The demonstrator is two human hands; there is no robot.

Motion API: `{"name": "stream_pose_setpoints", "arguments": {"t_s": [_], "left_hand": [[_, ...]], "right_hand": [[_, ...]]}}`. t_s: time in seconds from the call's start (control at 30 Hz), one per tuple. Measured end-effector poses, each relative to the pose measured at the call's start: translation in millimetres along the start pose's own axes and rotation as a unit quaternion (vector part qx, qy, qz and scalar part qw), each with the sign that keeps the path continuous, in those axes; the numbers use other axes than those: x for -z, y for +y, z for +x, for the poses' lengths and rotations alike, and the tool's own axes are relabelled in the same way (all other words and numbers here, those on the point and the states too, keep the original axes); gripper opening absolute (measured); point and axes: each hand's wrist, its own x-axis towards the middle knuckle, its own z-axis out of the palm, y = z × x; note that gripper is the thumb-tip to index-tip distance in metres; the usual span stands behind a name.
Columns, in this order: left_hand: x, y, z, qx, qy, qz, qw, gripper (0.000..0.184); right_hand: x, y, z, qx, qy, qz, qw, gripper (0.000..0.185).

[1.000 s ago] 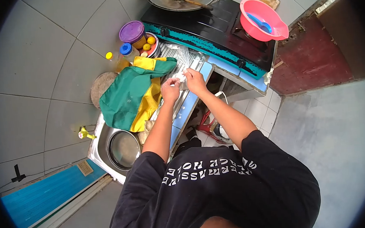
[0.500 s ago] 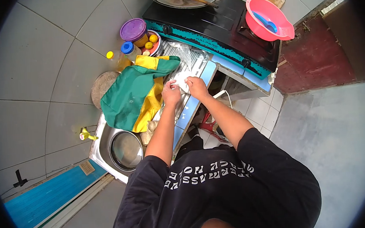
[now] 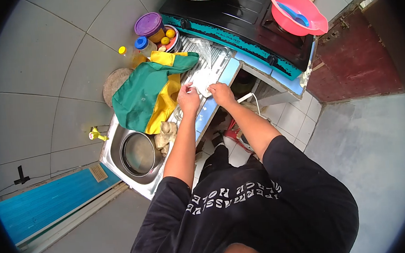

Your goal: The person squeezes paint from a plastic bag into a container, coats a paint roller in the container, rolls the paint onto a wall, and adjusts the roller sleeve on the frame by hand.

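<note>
The bag [image 3: 203, 80] is right of the cloth [image 3: 139, 93], basin [image 3: 306, 5] on stove [image 3: 232, 14].

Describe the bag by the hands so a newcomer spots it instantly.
Start at the black-topped stove; the ribbed steel drainboard is just below it in the picture. There, right of the green-and-yellow cloth, the bag sits between the left hand and right hand. Unlike the cloth, it's clear plastic above, white below.

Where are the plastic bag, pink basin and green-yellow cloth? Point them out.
Plastic bag [image 3: 203, 81], head view: on its white part.
Pink basin [image 3: 301, 1], head view: on its inner wall.
Green-yellow cloth [image 3: 143, 92], head view: on its green part.
</note>
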Motion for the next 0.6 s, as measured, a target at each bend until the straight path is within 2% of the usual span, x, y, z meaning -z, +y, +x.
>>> {"name": "stream_pose_setpoints", "arguments": {"t_s": [0.13, 0.37, 0.47, 0.6], "left_hand": [[-2, 6, -6, -0.028, -0.004, -0.031, 0.999, 0.023], [-12, -7, -17, -0.002, -0.028, -0.079, 0.996, 0.021], [-9, 1, -33, 0.017, -0.053, -0.134, 0.989, 0.021], [-18, -21, -65, -0.023, -0.038, -0.122, 0.992, 0.021]], "right_hand": [[-2, 4, 4, -0.029, -0.001, -0.014, 0.999, 0.022], [1, 9, 1, -0.047, 0.007, 0.049, 0.998, 0.025], [6, 12, -11, -0.097, -0.022, 0.080, 0.992, 0.027], [24, 28, -53, -0.081, 0.041, 0.147, 0.985, 0.028]]}}
